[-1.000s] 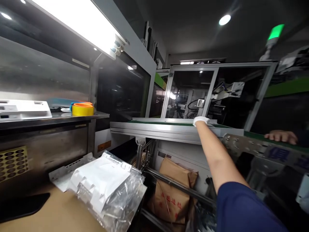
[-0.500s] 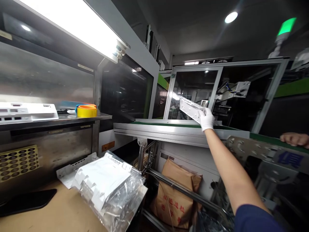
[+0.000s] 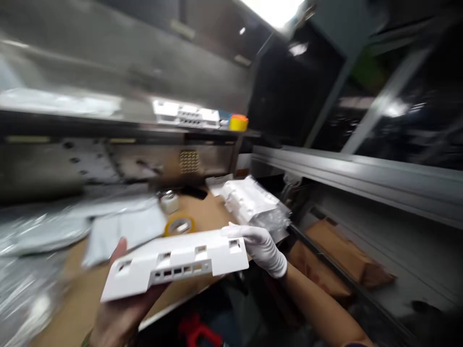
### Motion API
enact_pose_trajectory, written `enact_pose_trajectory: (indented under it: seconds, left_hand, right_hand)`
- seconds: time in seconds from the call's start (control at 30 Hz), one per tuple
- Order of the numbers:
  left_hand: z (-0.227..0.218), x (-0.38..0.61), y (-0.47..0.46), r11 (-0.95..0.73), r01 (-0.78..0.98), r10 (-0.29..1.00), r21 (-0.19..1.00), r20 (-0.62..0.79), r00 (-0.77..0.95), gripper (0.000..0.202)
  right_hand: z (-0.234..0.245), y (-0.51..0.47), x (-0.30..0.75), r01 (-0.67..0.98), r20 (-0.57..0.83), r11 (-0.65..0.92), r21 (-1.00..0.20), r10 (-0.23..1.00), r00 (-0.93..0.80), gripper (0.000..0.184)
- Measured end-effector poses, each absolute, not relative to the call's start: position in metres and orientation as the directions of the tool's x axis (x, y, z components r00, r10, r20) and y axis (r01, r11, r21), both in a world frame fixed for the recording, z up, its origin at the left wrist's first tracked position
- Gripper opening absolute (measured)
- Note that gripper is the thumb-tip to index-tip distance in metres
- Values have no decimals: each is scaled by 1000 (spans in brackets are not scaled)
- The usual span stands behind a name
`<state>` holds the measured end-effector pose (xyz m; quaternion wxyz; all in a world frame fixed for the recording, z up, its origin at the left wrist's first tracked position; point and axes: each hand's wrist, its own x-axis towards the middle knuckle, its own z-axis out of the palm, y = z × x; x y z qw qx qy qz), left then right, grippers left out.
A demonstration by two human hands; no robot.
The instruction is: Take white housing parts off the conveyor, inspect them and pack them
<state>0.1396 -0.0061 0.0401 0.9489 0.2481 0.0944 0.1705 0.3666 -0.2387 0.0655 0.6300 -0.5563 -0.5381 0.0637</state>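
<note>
White panel (image 3: 184,246) in left hand (image 3: 121,315), right hand (image 3: 263,246); clear bag (image 3: 271,220) partly around parts (image 3: 246,196).

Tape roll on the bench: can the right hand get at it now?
Probably not while the right hand holds the white panel; freed, likely yes: the tape roll lies just beyond it.

Can read no text, label or number; too blurred throughout. Can make out pale strips (image 3: 123,140) below the shelf (image 3: 87,125), well beyond the left hand (image 3: 123,308), but no wording. Cannot tell print on the brown sack (image 3: 334,243), to the right of the right hand (image 3: 261,248).
</note>
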Motion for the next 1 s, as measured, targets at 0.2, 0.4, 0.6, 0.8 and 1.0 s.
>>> enact_pose_trajectory:
  seconds: [0.2, 0.4, 0.6, 0.8, 1.0]
  left_hand:
    - [53, 77, 6, 800, -479, 600, 361, -486, 636, 46]
    - [47, 39, -6, 732, -526, 681, 434, -434, 589, 64]
    - [42, 43, -9, 699, -598, 711, 391, -461, 531, 58]
    - [43, 59, -9, 666, -669, 709, 330, -558, 431, 35]
    - [50, 71, -18, 613, -714, 748, 337, -539, 387, 34]
  right_hand:
    - [9, -175, 307, 304, 460, 346, -888, 689, 560, 23]
    - [-15, -145, 268, 133, 369, 373, -918, 683, 630, 32]
    - [-23, -140, 269, 93, 321, 342, -935, 709, 627, 33]
    - [-28, -145, 281, 121, 194, 161, -979, 592, 782, 38]
    - [-20, -152, 284, 203, 188, 39, -978, 576, 796, 39]
